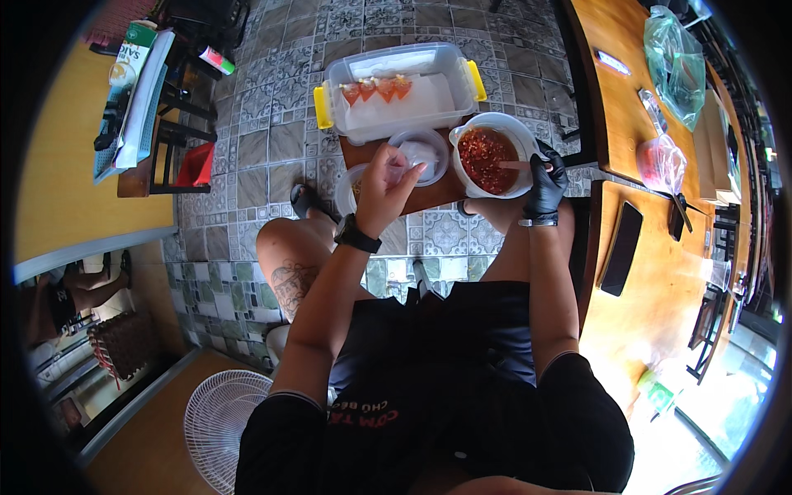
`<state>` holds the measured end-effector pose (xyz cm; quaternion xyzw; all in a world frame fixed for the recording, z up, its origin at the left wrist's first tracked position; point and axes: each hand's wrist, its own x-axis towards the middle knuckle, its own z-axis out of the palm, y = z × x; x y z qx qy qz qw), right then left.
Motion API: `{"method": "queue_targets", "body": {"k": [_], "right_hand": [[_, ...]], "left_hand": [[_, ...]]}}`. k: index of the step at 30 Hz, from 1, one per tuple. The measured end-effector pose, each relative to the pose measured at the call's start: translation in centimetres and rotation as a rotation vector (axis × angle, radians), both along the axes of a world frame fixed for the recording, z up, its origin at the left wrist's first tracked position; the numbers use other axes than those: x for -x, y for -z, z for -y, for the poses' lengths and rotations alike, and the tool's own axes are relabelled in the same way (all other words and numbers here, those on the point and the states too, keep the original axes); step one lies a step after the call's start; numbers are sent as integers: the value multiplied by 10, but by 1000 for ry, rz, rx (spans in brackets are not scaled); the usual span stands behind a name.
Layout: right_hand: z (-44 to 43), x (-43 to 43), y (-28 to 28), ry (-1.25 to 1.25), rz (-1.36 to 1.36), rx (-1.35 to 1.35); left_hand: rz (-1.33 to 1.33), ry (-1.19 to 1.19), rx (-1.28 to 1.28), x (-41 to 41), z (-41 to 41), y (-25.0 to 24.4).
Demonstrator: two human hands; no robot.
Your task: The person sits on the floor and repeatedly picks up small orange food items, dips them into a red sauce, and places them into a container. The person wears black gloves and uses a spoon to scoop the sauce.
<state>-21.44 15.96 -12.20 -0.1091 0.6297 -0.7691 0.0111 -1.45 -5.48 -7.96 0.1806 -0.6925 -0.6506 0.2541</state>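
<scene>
My bare left hand point(388, 182) is above a round clear plastic tub point(444, 148). Its fingers hold what looks like a small clear plastic bag point(398, 172). More clear plastic bags point(424, 156) lie in that tub. In a black glove, my right hand point(547, 176) grips the handle of a pale pinkish spoon point(516, 165) at the rim of a white plastic bucket point(526, 133). The spoon's other end is hidden in chopped red chilli sauce point(486, 154). Beyond, a clear storage box point(402, 127) with yellow latches holds several small tied bags of orange-red sauce point(376, 90).
Another round tub point(345, 192) is partly behind my left hand. These containers rest on a low brown stool or table point(433, 199) between my legs. Wooden tables point(656, 260) with a phone point(620, 247) stand to the right. A fan point(226, 414) stands lower left.
</scene>
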Motion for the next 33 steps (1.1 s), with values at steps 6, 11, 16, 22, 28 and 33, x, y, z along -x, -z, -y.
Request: {"method": "queue_targets", "body": {"k": [6,11,16,22,28,33], "right_hand": [[-5,-15,-54,25,-415,-384],[10,-65,-132,-460,-569,-200],[38,-102,-172,-679,-439,-201],[37,-114,-179,-706,-434,-181],[30,-120,-182,-710,-352,-122],[25,-121,-193,-719,-336,-195]], "left_hand": [[-64,35,1,-4,-24,-37],[-103,115,6,-13,-47,-67],[-226,159,-185,-20,-70,-93],[-245,153,-153,-33,-72,-79],[-35,203,-12,-46,-71,-101],[-360,122,-160,-59,-58,-120]]}}
